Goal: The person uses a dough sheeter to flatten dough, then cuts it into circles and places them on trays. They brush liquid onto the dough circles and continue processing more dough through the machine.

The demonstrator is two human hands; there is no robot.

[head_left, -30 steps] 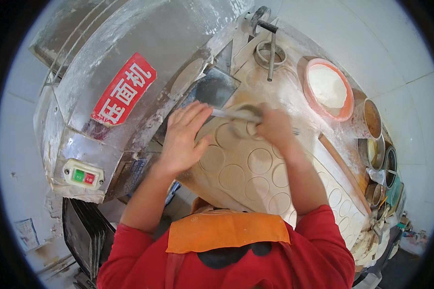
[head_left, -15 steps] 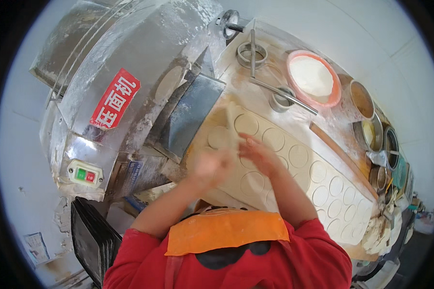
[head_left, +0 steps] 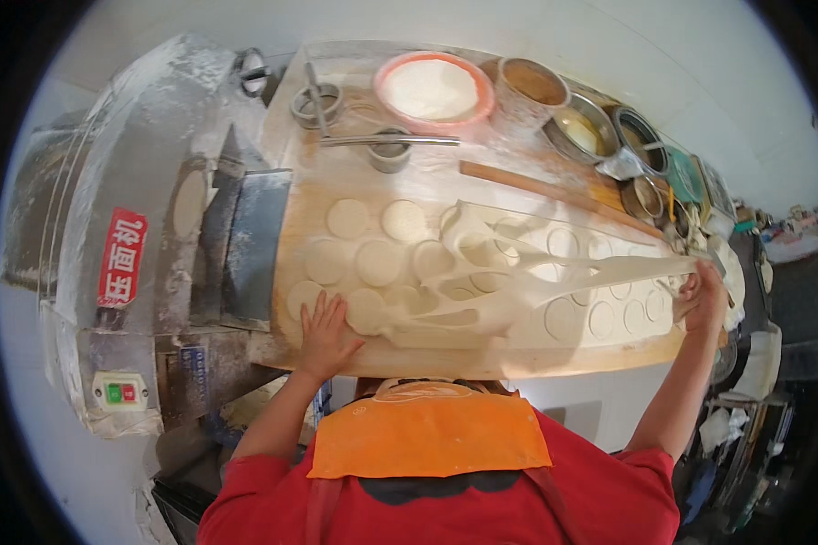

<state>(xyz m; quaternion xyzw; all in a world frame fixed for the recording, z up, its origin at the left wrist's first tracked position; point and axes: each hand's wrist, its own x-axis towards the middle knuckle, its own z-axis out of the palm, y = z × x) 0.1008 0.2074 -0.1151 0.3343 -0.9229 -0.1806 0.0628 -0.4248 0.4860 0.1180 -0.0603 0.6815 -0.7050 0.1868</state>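
In the head view, we see the left hand (head_left: 329,341) at the near left of the wooden table (head_left: 427,361), palm down, fingers spread, fingertips at the edges of two dough discs (head_left: 366,312); pressing there could dent or shift them. Across the middle, the dough web (head_left: 554,289) stretches toward the right; we judge that its thin strands could snap, or drag discs along, if the pull is uneven. At the right, the right hand (head_left: 703,295) grips its gathered end; too hard a pinch might tear it. We find the discs pale and smooth, then the web slack, with elongated holes between ribbons, narrowing rightward.
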